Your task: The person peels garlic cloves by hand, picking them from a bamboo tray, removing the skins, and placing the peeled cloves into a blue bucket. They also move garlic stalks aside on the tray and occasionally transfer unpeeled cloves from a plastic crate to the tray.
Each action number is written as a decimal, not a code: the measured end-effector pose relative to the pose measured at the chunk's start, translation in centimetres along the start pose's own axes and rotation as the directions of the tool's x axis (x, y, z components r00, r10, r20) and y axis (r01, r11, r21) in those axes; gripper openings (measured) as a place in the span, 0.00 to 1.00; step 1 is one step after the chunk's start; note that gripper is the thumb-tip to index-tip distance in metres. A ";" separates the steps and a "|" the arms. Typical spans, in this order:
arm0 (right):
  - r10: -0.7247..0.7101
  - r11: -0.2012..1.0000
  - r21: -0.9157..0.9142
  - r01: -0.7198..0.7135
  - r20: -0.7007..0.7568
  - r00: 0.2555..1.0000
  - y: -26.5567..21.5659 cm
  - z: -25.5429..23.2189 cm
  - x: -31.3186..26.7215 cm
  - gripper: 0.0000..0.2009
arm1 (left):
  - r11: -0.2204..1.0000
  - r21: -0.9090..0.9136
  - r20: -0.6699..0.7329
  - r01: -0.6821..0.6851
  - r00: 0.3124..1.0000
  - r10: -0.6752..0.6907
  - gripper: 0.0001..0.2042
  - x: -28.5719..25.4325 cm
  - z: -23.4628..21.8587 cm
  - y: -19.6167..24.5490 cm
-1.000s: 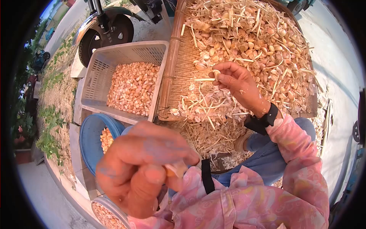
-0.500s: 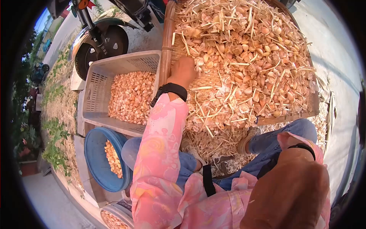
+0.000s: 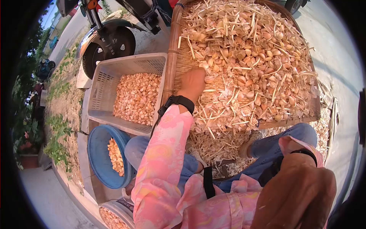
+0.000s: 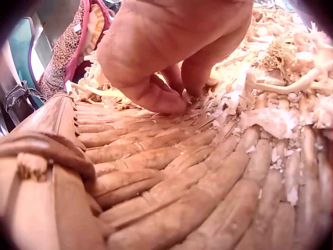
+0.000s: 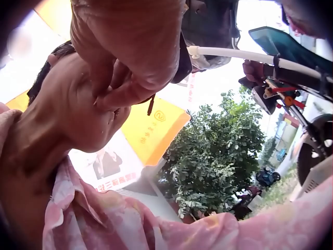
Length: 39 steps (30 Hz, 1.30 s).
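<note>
My left hand [image 3: 192, 82] is lowered to the woven bamboo tray [image 3: 174, 49], beside loose garlic cloves [image 3: 215, 68] at the near left of a garlic heap [image 3: 267, 57]. In the left wrist view, its bent fingers [image 4: 153, 96] point down, tips right at the weave among bits of skin. I cannot tell whether a clove is between them. The right hand [image 3: 299, 191] is raised close to the head camera. Seen from the right wrist, its curled fingers [image 5: 127, 96] overlap the lower part of the person's face, and nothing shows in them.
Left of the tray stands a grey plastic crate [image 3: 103, 65] of cloves. Below it are a blue bucket [image 3: 100, 164] with peeled-looking cloves and another tub [image 3: 124, 210] of cloves. Husks and stalks [image 3: 217, 143] litter the ground by the feet. A motor vehicle's wheel [image 3: 126, 42] is behind the crate.
The right hand has left the tray, where it held a clove, and risen toward the face. The left hand went from near the camera down to the tray, then shifted slightly right and nearer.
</note>
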State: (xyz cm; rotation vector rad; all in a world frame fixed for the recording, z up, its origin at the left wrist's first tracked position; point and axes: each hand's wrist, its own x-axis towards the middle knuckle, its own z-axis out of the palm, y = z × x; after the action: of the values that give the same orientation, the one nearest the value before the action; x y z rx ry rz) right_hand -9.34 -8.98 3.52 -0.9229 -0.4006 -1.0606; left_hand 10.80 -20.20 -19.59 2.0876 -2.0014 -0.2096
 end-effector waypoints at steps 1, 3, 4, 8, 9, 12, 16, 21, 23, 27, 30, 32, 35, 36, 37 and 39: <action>-0.016 1.000 0.005 0.016 -0.023 1.000 0.0 0.1 -0.1 0.04 | 0.999 -0.023 -0.014 0.029 0.999 -0.029 0.05 -0.4 -0.2 0.1; -0.025 1.000 0.010 0.025 -0.042 0.999 -0.3 0.0 0.0 0.03 | 0.798 -0.590 0.045 0.122 0.992 -0.118 0.05 -1.8 -1.3 -0.5; -0.011 1.000 0.003 0.011 -0.045 0.999 -0.6 0.0 0.1 0.03 | 0.575 -0.801 0.098 0.165 0.984 -0.145 0.05 -2.8 -1.7 -0.8; 0.207 0.975 -0.126 -0.182 0.231 0.950 -0.3 -3.8 1.1 0.05 | 0.026 -0.975 0.212 0.221 0.959 -0.189 0.05 -8.1 -6.1 1.7; 0.277 0.957 -0.176 -0.230 0.317 0.907 0.2 -5.3 1.4 0.06 | -0.131 -0.966 0.243 0.221 0.952 -0.185 0.05 -9.1 -6.3 2.1; 0.458 0.655 -0.719 -0.231 0.135 0.879 3.2 -8.4 -0.3 0.05 | -0.477 -0.845 0.377 0.241 0.901 -0.214 0.07 -12.4 -7.5 5.0; 0.555 0.153 -0.984 0.090 0.161 0.816 8.3 -12.0 -4.8 0.07 | -0.955 -0.277 0.392 0.110 0.920 -0.007 0.11 -16.1 -1.2 4.1; 0.465 0.204 -0.965 -0.168 -0.055 0.884 8.9 -14.5 -4.6 0.06 | -0.914 -0.393 0.459 0.101 0.883 -0.100 0.06 -15.8 -3.0 2.1; 0.461 0.141 -0.970 -0.200 -0.114 0.880 8.8 -15.7 -4.3 0.06 | -0.802 -0.576 0.407 0.159 0.907 -0.113 0.06 -15.4 -4.9 1.7; 0.533 0.208 -0.973 -0.099 0.028 0.846 8.4 -14.1 -3.0 0.05 | -0.689 -0.690 0.419 0.220 0.898 -0.133 0.05 -15.1 -6.4 2.7; 0.506 0.197 -0.980 0.025 0.124 0.854 8.9 -13.5 -3.5 0.06 | -0.646 -0.729 0.414 0.226 0.897 -0.154 0.06 -15.2 -6.0 3.3; 0.537 0.095 -0.992 0.082 0.121 0.835 8.9 -13.5 -4.0 0.06 | -0.660 -0.712 0.441 0.242 0.885 -0.151 0.06 -15.3 -5.7 3.6; 0.524 -0.012 -0.984 0.176 0.143 0.840 8.9 -13.4 -4.6 0.06 | -0.649 -0.717 0.447 0.253 0.882 -0.151 0.06 -15.2 -5.5 4.1; 0.510 -0.043 -0.978 0.205 0.155 0.846 8.9 -13.4 -4.8 0.06 | -0.641 -0.724 0.444 0.256 0.884 -0.149 0.06 -15.2 -5.3 4.3; 0.502 -0.034 -0.985 0.171 0.131 0.855 9.0 -13.7 -5.2 0.05 | -0.594 -0.765 0.427 0.248 0.886 -0.180 0.06 -15.2 -5.0 4.5; 0.489 -0.014 -0.995 0.101 0.081 0.869 9.4 -14.1 -5.7 0.04 | -0.496 -0.837 0.387 0.230 0.890 -0.241 0.06 -15.4 -4.4 5.0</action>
State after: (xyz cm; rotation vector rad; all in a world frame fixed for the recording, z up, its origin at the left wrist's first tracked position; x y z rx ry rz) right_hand -5.71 -15.44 -12.73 -2.5507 0.3255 -0.6987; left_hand 6.42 -4.68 -15.01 0.9557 -0.2647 -1.4423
